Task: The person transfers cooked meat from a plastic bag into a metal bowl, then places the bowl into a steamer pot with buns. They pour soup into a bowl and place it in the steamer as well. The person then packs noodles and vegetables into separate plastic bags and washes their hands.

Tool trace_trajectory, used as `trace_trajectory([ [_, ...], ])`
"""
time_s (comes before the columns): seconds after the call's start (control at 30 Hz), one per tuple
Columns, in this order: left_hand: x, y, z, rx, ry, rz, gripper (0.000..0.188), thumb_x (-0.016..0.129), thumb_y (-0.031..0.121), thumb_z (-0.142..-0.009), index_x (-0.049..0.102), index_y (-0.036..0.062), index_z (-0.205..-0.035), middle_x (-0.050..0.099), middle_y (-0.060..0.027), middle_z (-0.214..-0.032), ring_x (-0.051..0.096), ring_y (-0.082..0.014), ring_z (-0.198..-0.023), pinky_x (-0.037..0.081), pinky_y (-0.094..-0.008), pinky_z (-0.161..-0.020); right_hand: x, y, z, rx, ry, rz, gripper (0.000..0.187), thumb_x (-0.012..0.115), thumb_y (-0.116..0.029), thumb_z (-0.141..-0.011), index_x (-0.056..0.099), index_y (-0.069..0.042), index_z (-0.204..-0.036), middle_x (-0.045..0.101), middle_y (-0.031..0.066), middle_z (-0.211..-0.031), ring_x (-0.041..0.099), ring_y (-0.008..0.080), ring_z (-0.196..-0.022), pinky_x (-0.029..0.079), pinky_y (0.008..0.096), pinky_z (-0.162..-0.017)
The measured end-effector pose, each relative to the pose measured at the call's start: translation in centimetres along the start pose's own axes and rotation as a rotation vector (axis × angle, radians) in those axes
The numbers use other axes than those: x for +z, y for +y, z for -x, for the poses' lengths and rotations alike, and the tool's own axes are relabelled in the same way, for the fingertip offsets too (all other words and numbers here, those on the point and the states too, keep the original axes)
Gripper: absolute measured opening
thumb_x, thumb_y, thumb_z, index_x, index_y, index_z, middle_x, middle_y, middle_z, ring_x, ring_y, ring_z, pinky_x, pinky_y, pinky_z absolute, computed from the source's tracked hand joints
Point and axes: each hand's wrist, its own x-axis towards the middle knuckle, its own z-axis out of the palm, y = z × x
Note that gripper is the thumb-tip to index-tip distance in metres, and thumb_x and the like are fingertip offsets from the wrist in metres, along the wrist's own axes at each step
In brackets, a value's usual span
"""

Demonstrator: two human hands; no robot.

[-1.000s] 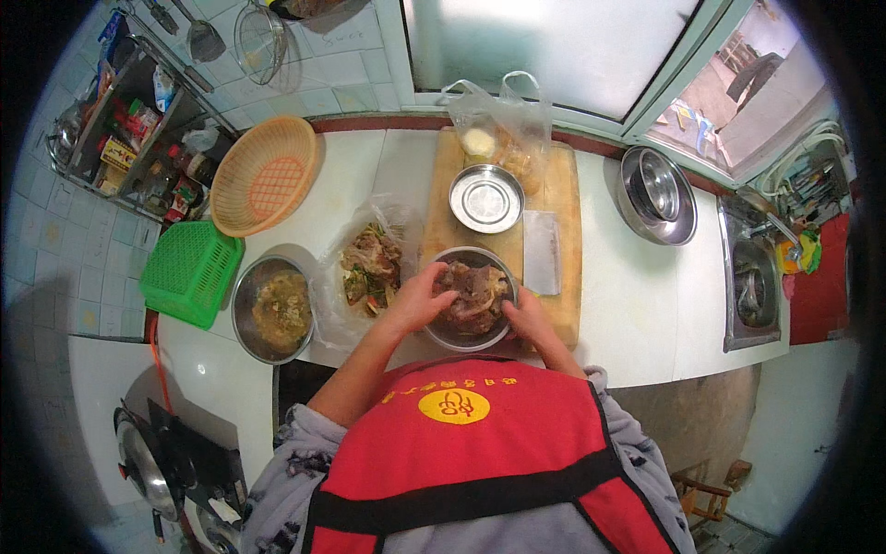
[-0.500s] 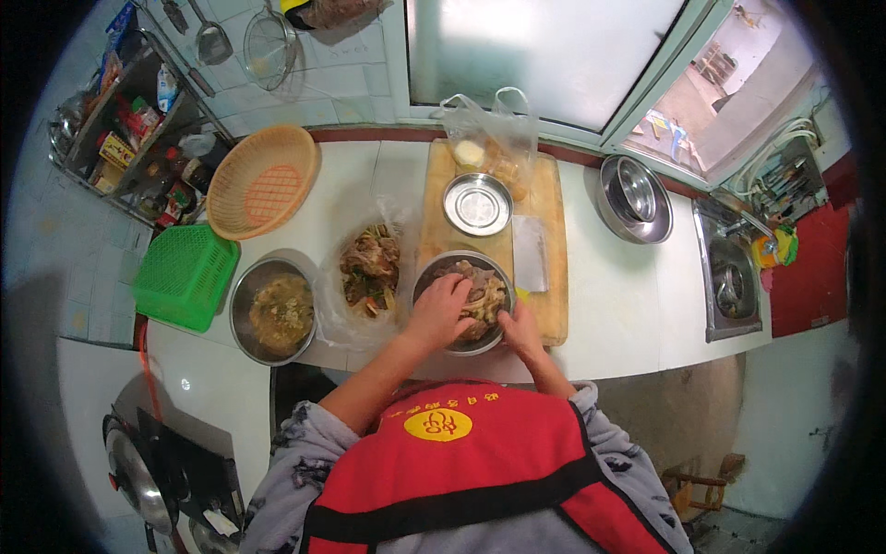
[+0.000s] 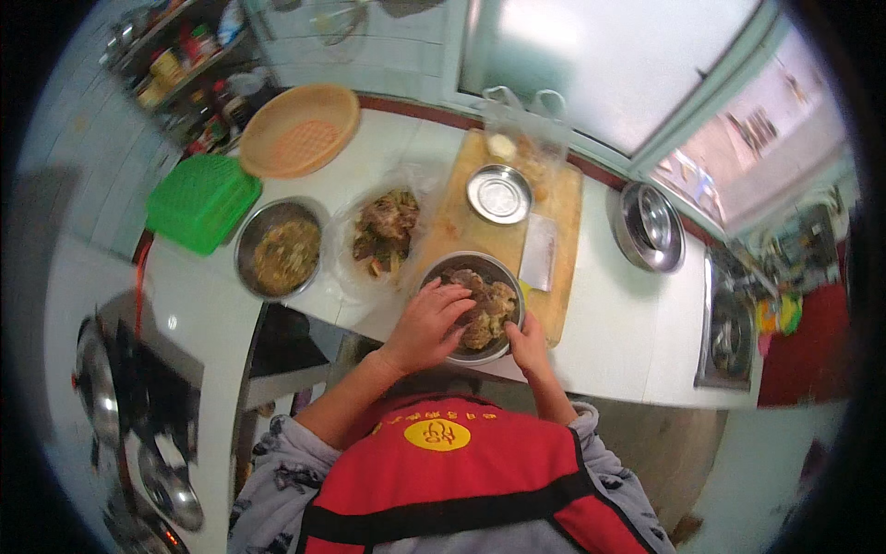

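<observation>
The person's left hand point(image 3: 429, 323) lay over the left side of a round, shiny steel bowl point(image 3: 466, 361), palm down, fingers loosely curved side by side with their tips on the brown chunks of cooked meat point(image 3: 489, 319) inside; whether it pinched a piece, I could not tell. The right hand point(image 3: 529, 349) clasped the bowl's right rim, thumb at the inner edge beside the meat, other fingers outside. The meat thus sat between the two hands.

The bowl stood at the front edge of the white countertop point(image 3: 628, 332), by the near left corner of a rectangular wooden cutting board point(image 3: 560, 300). Just beyond the right hand, a broad-bladed metal cleaver point(image 3: 539, 257) lay along the board's right edge. Farther back on the board stood a shallow round steel dish point(image 3: 499, 194), and at its far edge a clear plastic bag point(image 3: 526, 129). Left of the board, an opened clear plastic bag of meat and vegetables point(image 3: 383, 235) lay near a steel bowl of brownish food point(image 3: 284, 258).
</observation>
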Motion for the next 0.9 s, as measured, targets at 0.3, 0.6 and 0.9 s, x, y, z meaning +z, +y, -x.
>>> trace_trajectory([
  [0.3,3.8,6.9,6.0,-0.376,0.232,-0.165,0.039,0.064,0.007,-0.073,0.049,0.0070,-0.109,0.048,-0.0119,-0.114,0.048,-0.0325,-0.106,0.040,-0.0414,-0.090,0.2,2.5,1.9,-0.022,-0.393,-0.048,0.029,0.051,-0.008,-0.078,0.054,0.004,-0.105,0.063,0.0108,-0.089,0.060,0.0179,-0.081,0.046,0.0317,-0.075],
  [0.6,-1.1,13.5,15.2,-0.625,0.687,-0.215,0.027,0.064,0.002,-0.073,0.056,0.0048,-0.098,0.055,-0.0116,-0.102,0.055,-0.0274,-0.096,0.044,-0.0334,-0.084,5.4,-1.2,8.9,-0.175,-0.669,0.135,0.028,0.052,-0.010,-0.078,0.053,0.002,-0.102,0.062,0.0161,-0.086,0.060,0.0210,-0.078,0.046,0.0341,-0.071],
  [0.9,-8.0,25.1,34.3,-0.792,1.123,-0.470,0.024,0.066,0.000,-0.069,0.043,0.0016,-0.074,0.043,-0.0076,-0.070,0.044,-0.0183,-0.062,0.039,-0.0277,-0.056,16.8,-4.4,25.2,-0.226,-1.021,0.161,0.027,0.053,-0.009,-0.077,0.052,0.004,-0.101,0.061,0.0156,-0.086,0.059,0.0234,-0.079,0.046,0.0349,-0.072],
])
